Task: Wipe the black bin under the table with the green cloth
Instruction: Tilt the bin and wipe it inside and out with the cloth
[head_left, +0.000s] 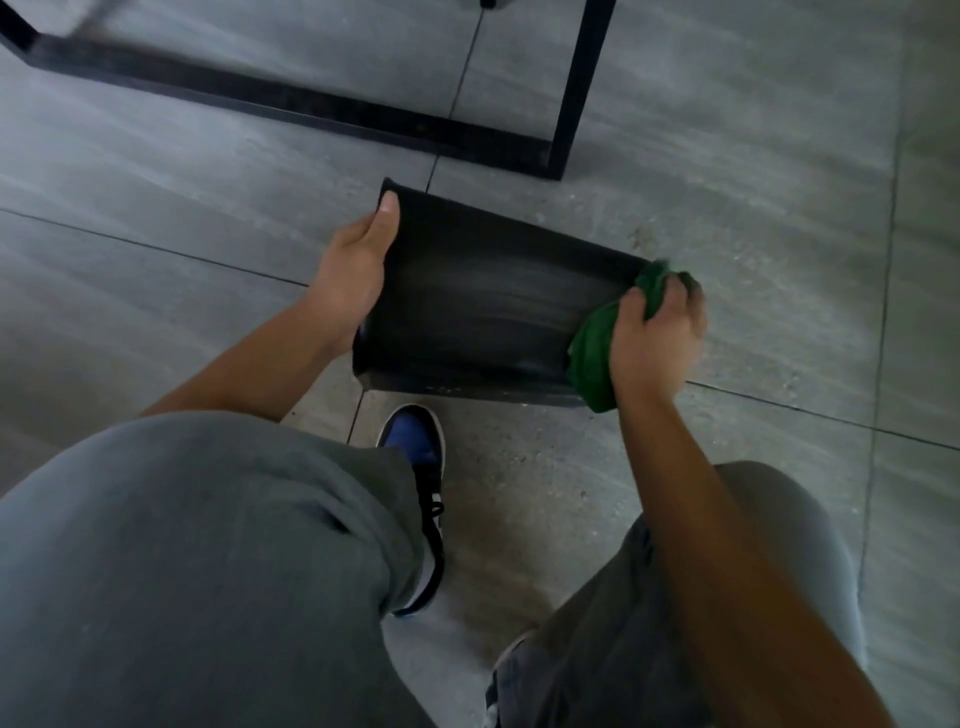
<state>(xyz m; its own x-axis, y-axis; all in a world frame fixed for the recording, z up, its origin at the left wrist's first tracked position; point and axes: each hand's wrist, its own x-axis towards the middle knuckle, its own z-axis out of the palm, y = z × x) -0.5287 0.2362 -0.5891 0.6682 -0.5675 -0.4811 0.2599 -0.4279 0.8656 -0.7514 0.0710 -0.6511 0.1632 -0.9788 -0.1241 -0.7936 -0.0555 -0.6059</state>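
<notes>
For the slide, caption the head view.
Left hand steadies the tipped bin while right hand wipes it with the cloth.

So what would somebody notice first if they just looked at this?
Probably the black bin on its side on the grey floor, mid-picture. The left hand steadies one end while the right hand presses a green cloth against the other. A blue shoe sits just below.
</notes>
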